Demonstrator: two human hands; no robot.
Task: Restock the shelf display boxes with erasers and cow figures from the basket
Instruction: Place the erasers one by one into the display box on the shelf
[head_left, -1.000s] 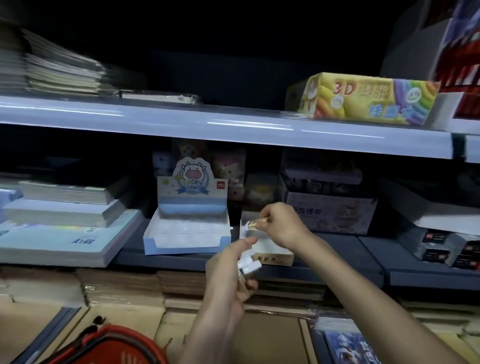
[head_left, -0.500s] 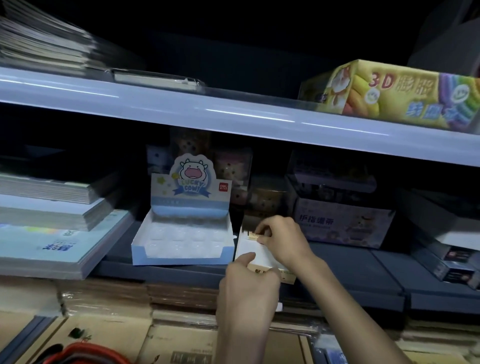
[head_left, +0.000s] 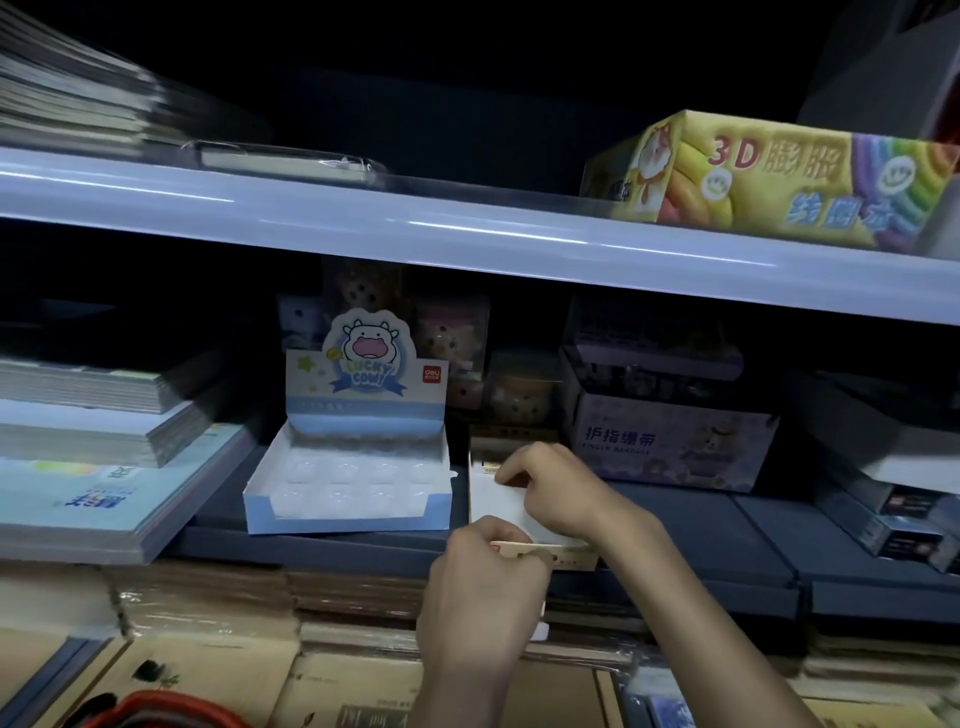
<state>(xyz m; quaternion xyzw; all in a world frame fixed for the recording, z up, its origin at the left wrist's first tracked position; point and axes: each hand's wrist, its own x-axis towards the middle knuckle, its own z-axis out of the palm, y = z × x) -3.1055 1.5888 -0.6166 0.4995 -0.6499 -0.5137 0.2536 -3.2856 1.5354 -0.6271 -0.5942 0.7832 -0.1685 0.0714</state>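
Note:
A small white-and-tan eraser display box stands on the dark middle shelf, right of the blue "Lucky Cow" display box, whose white moulded tray shows only bare cups. My right hand reaches into the eraser box, and its curled fingers pinch a small eraser at the box's back. My left hand is at the box's front edge and grips erasers; a white corner shows under its palm. The red basket peeks in at the bottom left.
Stacks of notebooks fill the shelf's left. A finger-bandage box stands right of the eraser box, with dark boxes further right. A yellow 3D box sits on the upper shelf. Cartons lie below.
My left hand rose from below the shelf up to the front edge of the eraser box. My right hand stayed inside the box. The view moved closer to the shelf.

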